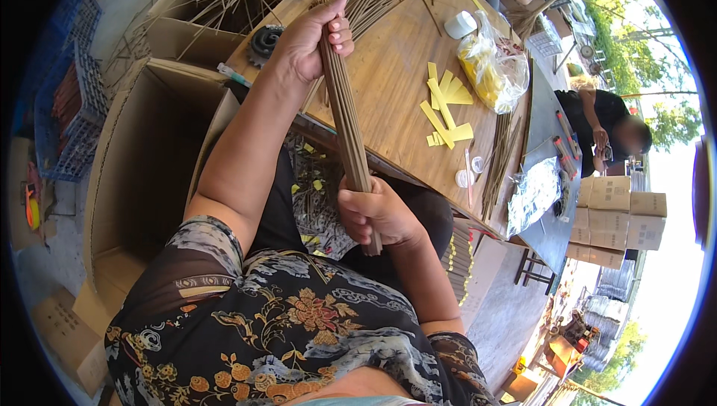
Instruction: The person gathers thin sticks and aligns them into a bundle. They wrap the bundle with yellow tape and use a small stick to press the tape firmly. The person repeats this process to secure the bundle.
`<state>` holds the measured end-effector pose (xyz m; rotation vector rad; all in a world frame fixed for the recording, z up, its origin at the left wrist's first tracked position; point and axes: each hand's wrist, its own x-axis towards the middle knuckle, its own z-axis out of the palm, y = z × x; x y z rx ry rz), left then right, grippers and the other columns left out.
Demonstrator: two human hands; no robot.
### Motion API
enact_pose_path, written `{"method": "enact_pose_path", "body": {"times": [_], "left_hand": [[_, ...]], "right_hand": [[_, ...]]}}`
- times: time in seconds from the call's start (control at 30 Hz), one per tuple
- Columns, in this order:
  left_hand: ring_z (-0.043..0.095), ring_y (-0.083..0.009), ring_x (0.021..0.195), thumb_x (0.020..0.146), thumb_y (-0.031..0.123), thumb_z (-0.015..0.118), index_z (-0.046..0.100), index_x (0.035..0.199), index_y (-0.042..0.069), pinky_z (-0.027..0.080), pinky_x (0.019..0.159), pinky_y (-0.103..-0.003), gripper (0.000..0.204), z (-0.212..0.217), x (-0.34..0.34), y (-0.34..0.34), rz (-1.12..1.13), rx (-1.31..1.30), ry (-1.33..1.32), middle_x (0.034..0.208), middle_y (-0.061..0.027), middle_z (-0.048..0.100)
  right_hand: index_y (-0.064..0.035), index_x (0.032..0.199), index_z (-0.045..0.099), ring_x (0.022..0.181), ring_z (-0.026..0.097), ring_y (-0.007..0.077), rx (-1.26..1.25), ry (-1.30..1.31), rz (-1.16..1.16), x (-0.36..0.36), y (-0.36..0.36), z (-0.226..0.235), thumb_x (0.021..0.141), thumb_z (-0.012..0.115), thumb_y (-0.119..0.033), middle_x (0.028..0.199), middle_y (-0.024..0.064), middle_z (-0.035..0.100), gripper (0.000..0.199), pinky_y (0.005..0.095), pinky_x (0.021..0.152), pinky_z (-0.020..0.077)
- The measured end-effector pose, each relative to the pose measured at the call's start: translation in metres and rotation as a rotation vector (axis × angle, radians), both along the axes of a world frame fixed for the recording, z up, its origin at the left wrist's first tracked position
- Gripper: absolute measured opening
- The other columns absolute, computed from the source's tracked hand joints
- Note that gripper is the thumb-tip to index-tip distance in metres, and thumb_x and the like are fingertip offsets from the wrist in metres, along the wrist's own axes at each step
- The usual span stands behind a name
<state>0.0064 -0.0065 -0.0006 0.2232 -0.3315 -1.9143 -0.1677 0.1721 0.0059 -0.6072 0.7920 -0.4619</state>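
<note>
A long bundle of thin brown sticks [346, 118], which look like incense sticks, slants between my two hands in front of the table edge. Near its upper end my left hand [317, 38] is closed round it, the thumb lying along the sticks. Lower down, my right hand [382, 213] grips the other end, with the tips showing just below the fingers. More loose sticks [370, 8] lie on the wooden table [373, 70] behind my left hand. Yellow paper strips [446, 103] are scattered to the right of the bundle.
An open cardboard box [149, 144] stands at my left, near a blue crate [75, 122]. On the table are a dark round object [264, 44], a white jar [460, 25] and a plastic bag [493, 70] with yellow contents. Another person [609, 126] works beyond a dark table [549, 174].
</note>
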Motion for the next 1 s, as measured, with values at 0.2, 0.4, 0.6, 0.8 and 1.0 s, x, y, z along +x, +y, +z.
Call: {"method": "enact_pose_path", "body": {"times": [0.2,0.4,0.6,0.8,1.0], "left_hand": [[0.039,-0.0071,0.043,0.080,0.020,0.064,0.046,0.067,0.009,0.034,0.040,-0.021,0.025,0.001,-0.002,0.002,0.168,0.063,-0.233,0.052,0.0030,0.042],[0.040,-0.0074,0.044,0.079,0.019,0.065,0.046,0.067,0.010,0.035,0.042,-0.022,0.024,-0.001,-0.002,0.000,0.190,0.122,-0.274,0.053,0.0026,0.043],[0.039,-0.0066,0.045,0.083,0.019,0.060,0.046,0.074,0.006,0.034,0.043,-0.020,0.021,-0.002,0.001,-0.002,0.034,-0.014,0.098,0.056,0.0020,0.042],[0.045,-0.0071,0.045,0.078,0.020,0.066,0.049,0.072,0.009,0.040,0.044,-0.020,0.022,0.002,-0.033,0.028,0.031,0.017,-0.210,0.055,0.0005,0.050],[0.044,-0.0074,0.047,0.082,0.026,0.061,0.045,0.070,0.012,0.039,0.047,-0.022,0.024,-0.001,-0.050,0.068,-0.126,0.006,-0.135,0.056,0.0033,0.047]], "right_hand": [[-0.0037,0.078,0.045,0.049,0.054,0.0278,-0.642,0.742,-0.039,0.007,-0.004,-0.012,0.082,0.057,-0.020,0.058,0.0120,0.054,0.020,0.0351,0.045,0.0450],[-0.0025,0.078,0.044,0.048,0.054,0.0259,-0.655,0.952,0.015,0.009,-0.004,-0.014,0.082,0.058,-0.022,0.057,0.0137,0.052,0.024,0.0371,0.047,0.0460],[-0.0088,0.072,0.041,0.035,0.037,0.0072,0.030,-0.034,-0.039,0.003,-0.001,0.006,0.084,0.057,-0.016,0.049,-0.0017,0.038,0.021,0.0209,0.031,0.0322],[-0.0060,0.071,0.043,0.034,0.039,0.0093,-0.285,0.405,-0.078,0.008,-0.018,0.012,0.085,0.052,-0.013,0.045,0.0001,0.040,0.017,0.0228,0.032,0.0321],[-0.0052,0.073,0.044,0.034,0.039,0.0095,-0.334,0.465,-0.082,0.006,-0.022,0.015,0.084,0.053,-0.014,0.047,0.0002,0.040,0.017,0.0231,0.032,0.0325]]}}
